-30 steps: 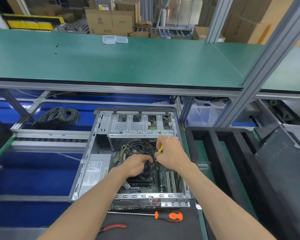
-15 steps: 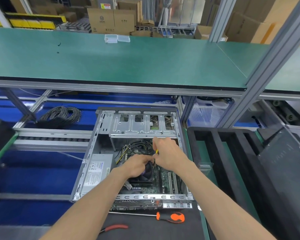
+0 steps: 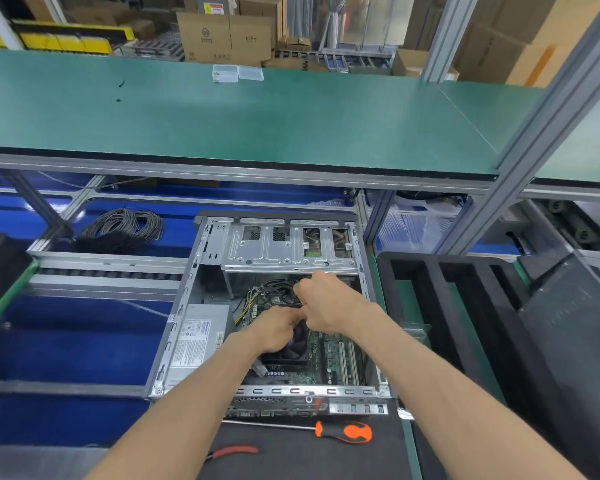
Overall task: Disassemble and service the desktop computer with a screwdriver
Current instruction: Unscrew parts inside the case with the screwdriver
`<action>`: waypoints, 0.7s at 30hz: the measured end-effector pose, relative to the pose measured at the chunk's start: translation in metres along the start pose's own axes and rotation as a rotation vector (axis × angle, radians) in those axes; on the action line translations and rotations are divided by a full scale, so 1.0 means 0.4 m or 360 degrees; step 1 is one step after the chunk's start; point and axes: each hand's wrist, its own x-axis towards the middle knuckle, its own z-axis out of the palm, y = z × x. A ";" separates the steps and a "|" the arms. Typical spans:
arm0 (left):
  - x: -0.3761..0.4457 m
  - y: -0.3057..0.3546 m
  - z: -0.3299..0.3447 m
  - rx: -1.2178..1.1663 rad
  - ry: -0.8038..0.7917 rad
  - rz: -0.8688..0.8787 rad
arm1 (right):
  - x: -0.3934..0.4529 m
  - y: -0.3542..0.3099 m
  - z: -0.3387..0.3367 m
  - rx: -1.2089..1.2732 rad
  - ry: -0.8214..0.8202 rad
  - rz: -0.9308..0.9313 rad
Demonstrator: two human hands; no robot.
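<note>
Both arms are showing bare all the way up from the bottom edge, no sleeves coming into view anywhere. The left hand [image 3: 278, 327] and right hand [image 3: 329, 306] aren't wearing gloves, and I'm not seeing a watch, ring or wrist strap on either one.

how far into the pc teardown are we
Done: the computer case lies open, side panel off. In hand: the left hand and right hand work at the black cables above the CPU fan. Left: power supply and motherboard remain mounted; the screwdriver lies unused.
</note>
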 end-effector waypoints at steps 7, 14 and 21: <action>-0.001 -0.001 0.002 -0.0026 -0.0012 -0.0101 | 0.027 -0.012 -0.047 -0.0050 -0.0140 0.0067; 0.009 -0.014 0.013 -0.0083 0.0047 -0.0088 | 0.047 -0.005 -0.053 0.0240 -0.0812 0.0514; 0.002 -0.006 0.013 -0.0126 0.0012 -0.0170 | 0.040 -0.054 -0.049 -0.0954 -0.0349 -0.0475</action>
